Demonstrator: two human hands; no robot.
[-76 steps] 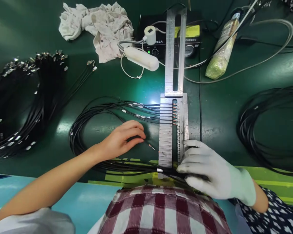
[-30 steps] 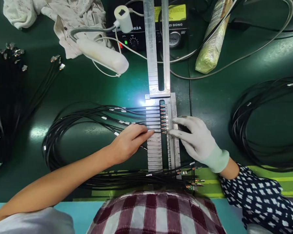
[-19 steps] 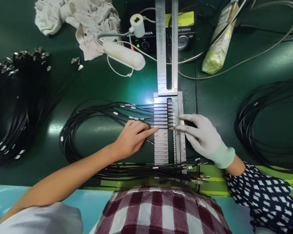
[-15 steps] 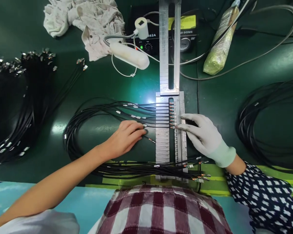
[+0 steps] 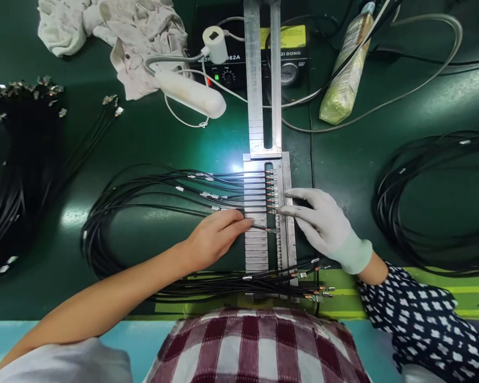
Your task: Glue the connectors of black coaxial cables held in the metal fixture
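My bare left hand [image 5: 219,236] pinches a black cable [image 5: 259,227] near its end, and the cable's connector tip lies over the slot of the slotted metal fixture [image 5: 256,252]. Above it, several black cables [image 5: 223,199] lie side by side across the fixture, their small connectors [image 5: 270,189] in a column. My right hand [image 5: 327,226], in a white glove, rests at the fixture's right side. Its thumb and fingers are apart, with fingertips on the metal strip beside the connectors. Loose cables [image 5: 231,284] cross the fixture's lower end.
A lamp [image 5: 191,94], a black control box [image 5: 231,66] and crumpled cloth [image 5: 143,42] lie at the back. A wrapped bottle [image 5: 347,69] is back right. Cable bundles lie left [image 5: 27,159] and right [image 5: 387,213]. A metal rail [image 5: 254,80] extends backward from the fixture.
My left hand has moved right, bringing the cable end from the fixture's left edge to over its slot. My right hand keeps its place beside the fixture. The whole view has shifted slightly.
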